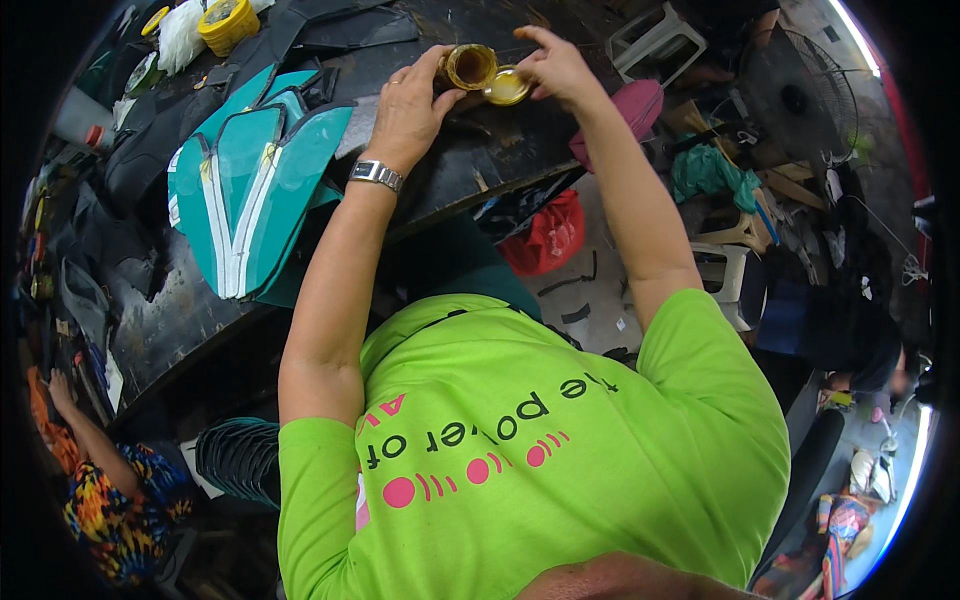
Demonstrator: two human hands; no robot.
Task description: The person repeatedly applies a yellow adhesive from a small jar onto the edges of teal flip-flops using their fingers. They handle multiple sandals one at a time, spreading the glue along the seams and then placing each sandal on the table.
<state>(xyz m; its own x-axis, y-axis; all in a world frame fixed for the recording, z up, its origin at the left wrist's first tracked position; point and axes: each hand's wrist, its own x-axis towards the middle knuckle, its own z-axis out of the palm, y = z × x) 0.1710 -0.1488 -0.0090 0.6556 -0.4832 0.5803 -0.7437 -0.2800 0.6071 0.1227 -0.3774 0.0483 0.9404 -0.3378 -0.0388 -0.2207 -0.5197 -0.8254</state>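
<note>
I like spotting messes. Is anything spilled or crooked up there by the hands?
No spill shows. The left hand holds an open tin of brown stuff; the right hand holds its lid tilted beside it. The dark table looks stained and worn.

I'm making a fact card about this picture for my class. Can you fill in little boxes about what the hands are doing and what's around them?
Left hand: holds a small open tin, brown stuff inside
Right hand: fingers hold the round golden lid beside the tin
Left wrist: silver watch
Table: dark, worn
On the table: teal pieces with white stripes, yellow tape roll
Shirt: bright green
</note>
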